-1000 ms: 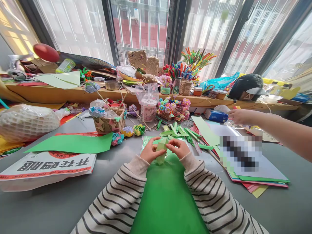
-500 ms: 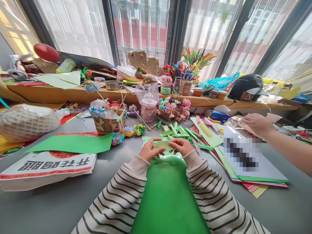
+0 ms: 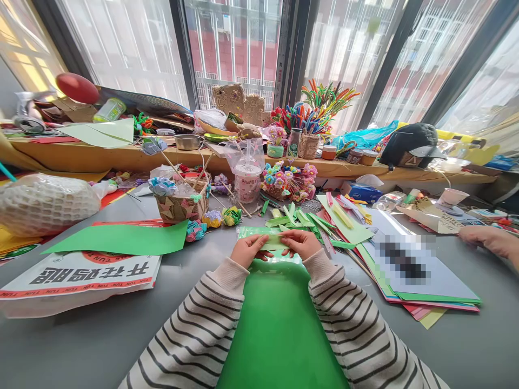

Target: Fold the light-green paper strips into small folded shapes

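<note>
Between my two hands is a small light-green strip of paper, gripped at both ends. My left hand pinches its left end, thumb on top. At the other end my right hand closes thumb and fingers on it. Both hands are just above the far end of a shiny green sheet that runs toward me. A pile of cut green paper strips lies right behind my hands. To their left are folded-paper balls and a basket holding paper flowers.
At right, stacked coloured sheets lie on the grey table; another person's hand is beyond them. A green sheet rests on a printed bag at left. Behind stand a lidded drink cup and a cluttered ledge.
My left thumb has moved in over the paper strip, and less of it shows between my hands. The other person's hand has drawn back to the right, uncovering a brown paper and a cup.
</note>
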Demonstrator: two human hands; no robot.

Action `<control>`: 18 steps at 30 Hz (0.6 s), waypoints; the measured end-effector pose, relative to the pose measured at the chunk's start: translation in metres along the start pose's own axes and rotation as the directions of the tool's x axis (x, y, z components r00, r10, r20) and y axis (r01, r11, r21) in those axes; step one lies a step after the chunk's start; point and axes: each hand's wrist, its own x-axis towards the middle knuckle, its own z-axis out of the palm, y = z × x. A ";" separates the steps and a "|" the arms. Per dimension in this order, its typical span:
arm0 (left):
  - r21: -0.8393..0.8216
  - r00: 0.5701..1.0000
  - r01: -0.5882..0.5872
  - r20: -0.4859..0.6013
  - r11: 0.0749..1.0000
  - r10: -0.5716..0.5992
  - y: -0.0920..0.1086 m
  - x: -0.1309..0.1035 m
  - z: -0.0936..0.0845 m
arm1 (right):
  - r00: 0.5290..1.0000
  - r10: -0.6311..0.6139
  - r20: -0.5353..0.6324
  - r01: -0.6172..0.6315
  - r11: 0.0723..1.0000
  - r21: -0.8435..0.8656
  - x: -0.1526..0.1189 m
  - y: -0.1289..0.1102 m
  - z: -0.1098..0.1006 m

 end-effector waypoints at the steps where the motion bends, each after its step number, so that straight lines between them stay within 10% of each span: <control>1: -0.006 1.000 -0.001 -0.004 1.000 0.001 0.000 0.000 0.000 | 1.000 0.003 0.002 -0.003 1.000 0.002 0.000 0.000 0.000; 18: -0.028 0.998 -0.031 -0.053 0.999 0.030 -0.001 0.000 0.000 | 0.994 0.110 0.016 -0.111 0.988 0.111 0.000 0.000 0.001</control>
